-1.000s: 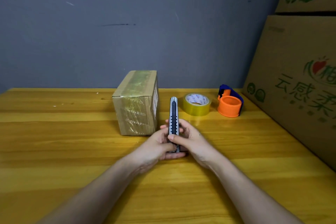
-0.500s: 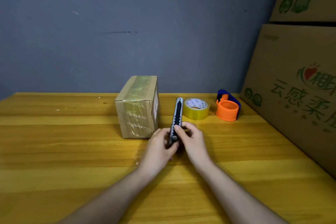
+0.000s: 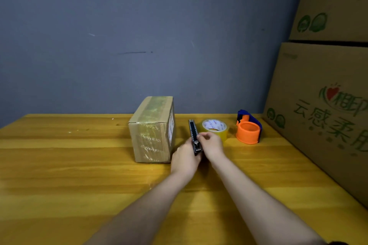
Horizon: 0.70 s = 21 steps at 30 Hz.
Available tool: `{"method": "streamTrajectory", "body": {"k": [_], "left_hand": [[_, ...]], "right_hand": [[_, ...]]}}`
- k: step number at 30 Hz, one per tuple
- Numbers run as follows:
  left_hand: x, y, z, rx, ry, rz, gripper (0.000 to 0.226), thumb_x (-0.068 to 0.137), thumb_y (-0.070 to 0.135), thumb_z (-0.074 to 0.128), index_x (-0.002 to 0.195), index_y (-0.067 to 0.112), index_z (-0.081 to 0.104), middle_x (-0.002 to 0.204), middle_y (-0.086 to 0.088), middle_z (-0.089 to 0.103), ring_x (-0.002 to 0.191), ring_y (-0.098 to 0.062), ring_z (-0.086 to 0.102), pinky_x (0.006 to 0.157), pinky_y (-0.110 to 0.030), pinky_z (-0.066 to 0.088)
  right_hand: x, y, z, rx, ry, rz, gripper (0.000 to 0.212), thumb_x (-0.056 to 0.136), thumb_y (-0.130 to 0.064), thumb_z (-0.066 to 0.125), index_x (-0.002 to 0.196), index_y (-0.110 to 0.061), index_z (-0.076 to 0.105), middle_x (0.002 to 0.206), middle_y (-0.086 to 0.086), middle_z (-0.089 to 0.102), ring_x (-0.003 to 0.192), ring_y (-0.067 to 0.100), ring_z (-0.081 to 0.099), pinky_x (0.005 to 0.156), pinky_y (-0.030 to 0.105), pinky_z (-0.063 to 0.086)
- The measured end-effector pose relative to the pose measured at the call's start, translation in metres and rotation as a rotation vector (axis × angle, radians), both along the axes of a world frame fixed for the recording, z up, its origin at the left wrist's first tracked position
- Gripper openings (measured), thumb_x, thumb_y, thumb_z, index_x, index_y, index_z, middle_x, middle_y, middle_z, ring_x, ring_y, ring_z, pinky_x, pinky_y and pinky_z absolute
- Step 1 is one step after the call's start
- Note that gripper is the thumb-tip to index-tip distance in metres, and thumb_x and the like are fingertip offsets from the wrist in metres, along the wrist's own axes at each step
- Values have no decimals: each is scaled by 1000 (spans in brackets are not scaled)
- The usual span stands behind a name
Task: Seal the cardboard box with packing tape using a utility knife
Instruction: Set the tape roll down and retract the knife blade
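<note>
While both forearms reach in from the bottom of the frame, the left hand (image 3: 184, 157) and the right hand (image 3: 211, 145) meet at centre frame around a utility knife (image 3: 194, 137). The left hand wraps the knife's near end from the left, fingers closed on the handle. The right hand pinches the knife body from the right, fingertips (image 3: 200, 137) on the edge about halfway along. The knife points away from the person, toward the grey wall (image 3: 139, 36); whether any blade is out cannot be told. Just left of the hands stands the small cardboard box (image 3: 152, 131), its top and front already covered in glossy clear tape, resting on the yellow wooden table (image 3: 69, 175). Directly behind the right hand lies a roll of clear packing tape (image 3: 215, 128), flat on the table. To its right, near it, sits an orange and blue tape dispenser (image 3: 248, 128). Large printed cartons (image 3: 322, 105) fill the right edge of the frame.
</note>
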State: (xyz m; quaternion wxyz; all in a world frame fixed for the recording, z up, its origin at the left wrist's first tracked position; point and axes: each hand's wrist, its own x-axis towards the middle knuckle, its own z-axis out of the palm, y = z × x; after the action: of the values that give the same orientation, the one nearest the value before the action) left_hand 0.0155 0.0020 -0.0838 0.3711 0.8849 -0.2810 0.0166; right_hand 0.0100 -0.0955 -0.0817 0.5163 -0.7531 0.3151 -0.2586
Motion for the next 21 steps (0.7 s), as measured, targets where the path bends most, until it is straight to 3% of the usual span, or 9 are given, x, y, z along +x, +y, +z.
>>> {"method": "streamTrajectory", "body": {"k": [6,10,21], "left_hand": [[22,-21,5,141,142,58,32,91,12,45,118,15,61,117,-13,67,110,-36,61,87,-38,49],[33,-33,10,218,169,91,32,94,7,37,113,7,62,120,-16,63,112,-36,59,90,-39,48],[45,-39,19,392,190,87,34,97,7,39,127,1,53,137,-20,41,123,-37,49,103,-40,40]], "right_hand": [[7,-3,7,-70,256,110,29,88,-25,56,112,-12,67,114,11,68,107,31,62,95,40,48],[12,-5,7,-88,295,95,29,88,-25,56,110,-10,68,114,15,68,106,33,62,91,38,50],[22,-9,4,9,356,140,40,85,-37,53,108,-8,69,111,17,68,101,35,65,90,42,53]]}}
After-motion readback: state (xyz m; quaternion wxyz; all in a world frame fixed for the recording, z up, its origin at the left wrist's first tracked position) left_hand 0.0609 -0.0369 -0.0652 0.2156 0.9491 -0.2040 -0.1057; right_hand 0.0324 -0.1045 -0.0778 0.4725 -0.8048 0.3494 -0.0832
